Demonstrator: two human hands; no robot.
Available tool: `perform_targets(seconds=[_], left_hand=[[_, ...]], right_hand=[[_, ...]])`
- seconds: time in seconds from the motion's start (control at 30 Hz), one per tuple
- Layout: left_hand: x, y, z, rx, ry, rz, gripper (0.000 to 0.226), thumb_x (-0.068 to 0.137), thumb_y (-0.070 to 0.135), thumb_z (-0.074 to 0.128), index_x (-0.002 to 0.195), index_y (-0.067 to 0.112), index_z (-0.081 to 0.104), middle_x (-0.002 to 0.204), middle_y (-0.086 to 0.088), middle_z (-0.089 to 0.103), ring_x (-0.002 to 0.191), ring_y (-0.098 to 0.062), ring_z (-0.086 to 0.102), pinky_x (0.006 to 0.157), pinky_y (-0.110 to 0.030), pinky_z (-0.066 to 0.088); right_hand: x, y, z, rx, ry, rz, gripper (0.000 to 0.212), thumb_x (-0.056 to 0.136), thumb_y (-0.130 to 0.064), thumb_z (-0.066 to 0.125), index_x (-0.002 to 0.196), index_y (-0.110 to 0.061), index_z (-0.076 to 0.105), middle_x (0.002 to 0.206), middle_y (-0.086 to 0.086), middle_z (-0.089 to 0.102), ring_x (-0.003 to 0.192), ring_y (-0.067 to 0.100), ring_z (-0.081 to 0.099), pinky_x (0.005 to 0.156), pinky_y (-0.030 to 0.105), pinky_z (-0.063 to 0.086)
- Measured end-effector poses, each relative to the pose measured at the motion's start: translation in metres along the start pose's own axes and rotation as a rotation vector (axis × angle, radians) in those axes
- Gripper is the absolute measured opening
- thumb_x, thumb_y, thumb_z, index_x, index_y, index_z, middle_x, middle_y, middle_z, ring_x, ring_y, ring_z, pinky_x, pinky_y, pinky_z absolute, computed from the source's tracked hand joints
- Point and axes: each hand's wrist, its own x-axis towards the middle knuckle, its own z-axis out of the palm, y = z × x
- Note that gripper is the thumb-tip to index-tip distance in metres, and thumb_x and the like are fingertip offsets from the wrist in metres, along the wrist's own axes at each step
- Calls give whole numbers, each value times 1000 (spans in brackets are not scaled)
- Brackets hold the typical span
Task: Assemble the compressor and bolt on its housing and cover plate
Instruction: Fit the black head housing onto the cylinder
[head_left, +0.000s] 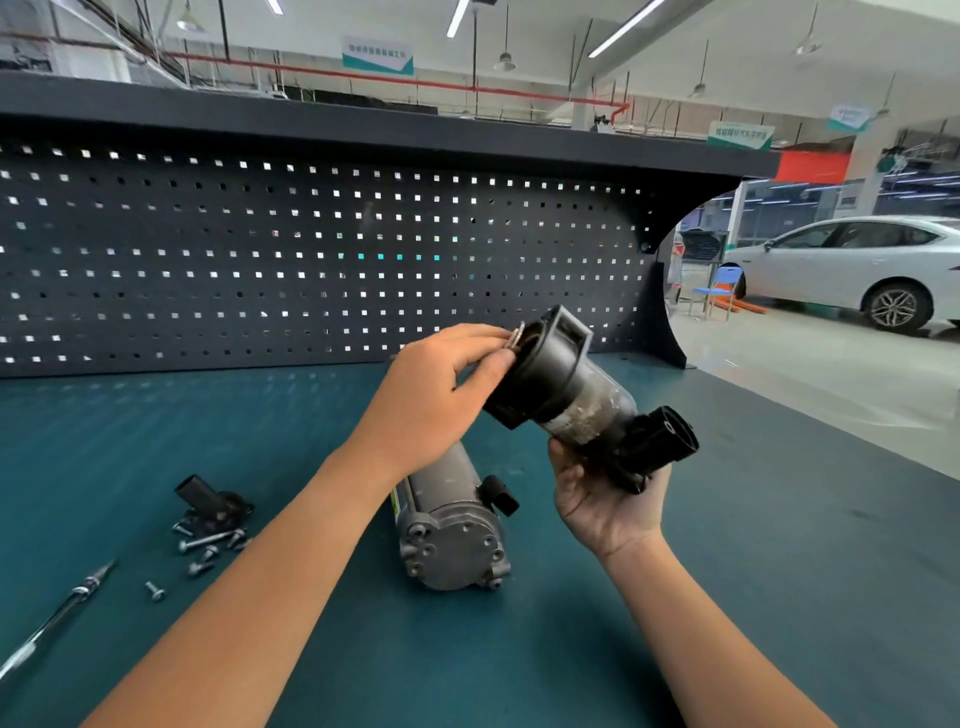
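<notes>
left hand (434, 402) fingers (491, 364) pinched on a metal ring (518, 335) at the mouth of the compressor body (566, 389), right hand (608, 499) curled round its lower end

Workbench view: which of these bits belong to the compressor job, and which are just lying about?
Part of the job: the cylinder in the right hand; the small metal piece the left hand pinches at its open end; the grey motor body, loose bolts, black fitting and long tool on the bench.
Just there: pegboard, white car, blue chair.
</notes>
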Motion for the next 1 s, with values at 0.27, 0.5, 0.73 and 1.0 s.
perform_targets(seconds=[0.27, 0.5, 0.73, 1.0], left_hand=[[-6, -57, 12, -135, -37, -443, 39, 96, 22, 50, 134, 17, 48, 116, 11, 52, 108, -3, 50, 85, -13, 37], [-8, -78, 4, -177, 23, -435, 36, 87, 10, 64, 121, 20, 56, 99, 19, 58, 91, 10, 54, 77, -4, 43], [-10, -83, -3, -92, 26, -494, 49, 81, -6, 57, 126, 14, 58, 97, 11, 61, 92, -10, 60, 87, -28, 46], [-14, -90, -4, 75, 95, -503, 36, 80, -5, 53, 106, 14, 68, 107, -7, 60, 96, -20, 58, 82, -26, 39]], right_hand=[[1, 12, 10, -3, 60, 149, 57, 75, -49, 54, 106, -3, 64, 105, 30, 65, 89, 50, 64, 52, 26, 58], [0, 13, 16, -94, 23, 143, 68, 71, -55, 59, 118, -7, 59, 115, 26, 63, 101, 45, 63, 68, 39, 59], [-3, 15, 25, -234, -103, 26, 52, 72, -37, 60, 117, -12, 56, 120, 14, 64, 113, 29, 60, 99, 44, 46], [-8, 25, 25, -523, -240, -65, 49, 68, -21, 71, 116, -17, 58, 106, 3, 71, 93, 15, 67, 76, 27, 55]])
